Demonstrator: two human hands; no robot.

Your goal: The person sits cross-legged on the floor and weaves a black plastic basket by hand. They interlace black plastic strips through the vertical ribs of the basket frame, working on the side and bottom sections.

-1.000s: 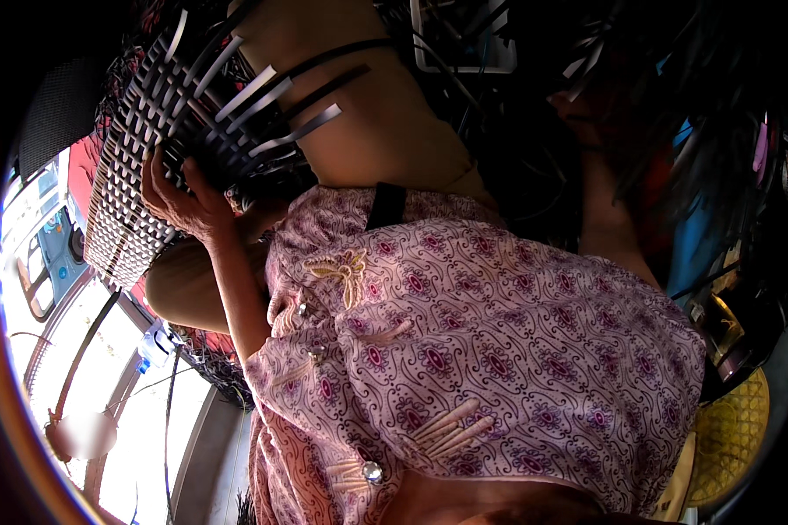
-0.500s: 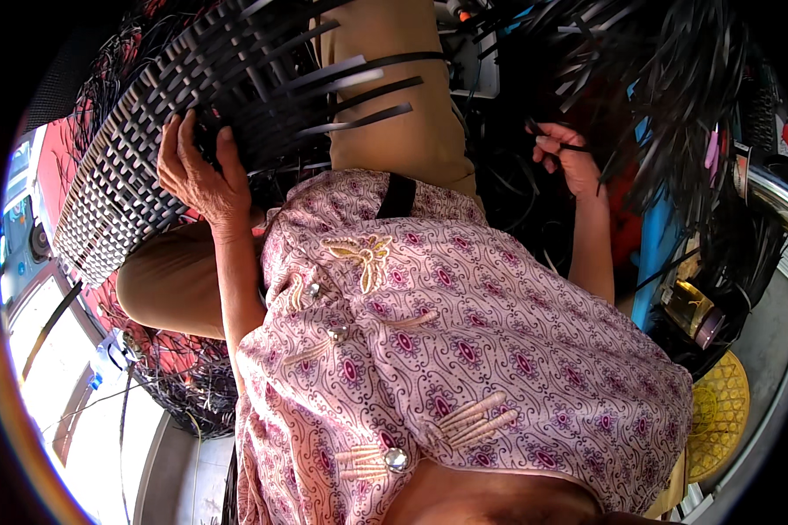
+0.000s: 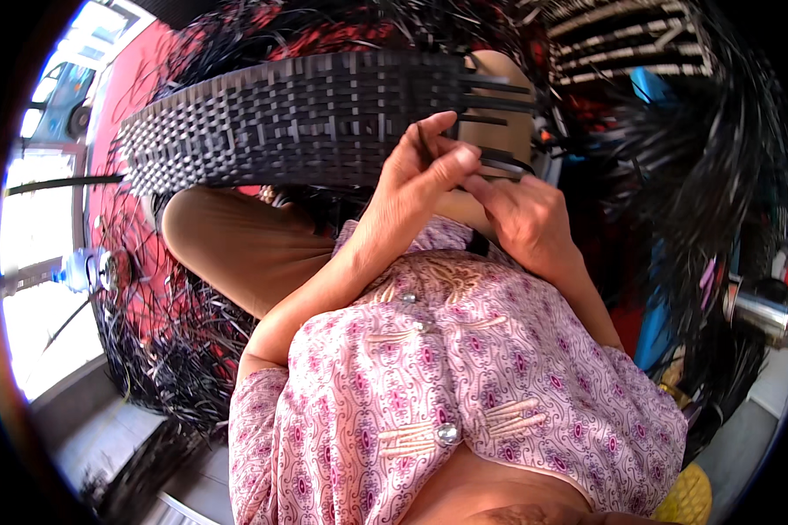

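Note:
A long woven panel of flat black strips lies across my lap, several strip ends sticking out loose at its right end. My left hand is at that end, thumb and fingers closed on a thin black strip. Close against it, my right hand is curled with its fingertips meeting the left thumb. A dark strip end shows above the right fingers. How the right fingers grip the strip is partly hidden behind the hand.
Tangled black strips lie on the red floor covering at the left. At the right hangs a thick bundle of black strips, with a metal cylinder beside it. A black-and-white woven piece is at the far right.
My right hand has come in from the right to meet my left. The left hand has moved right along the panel and closed. The panel has swung to lie more level.

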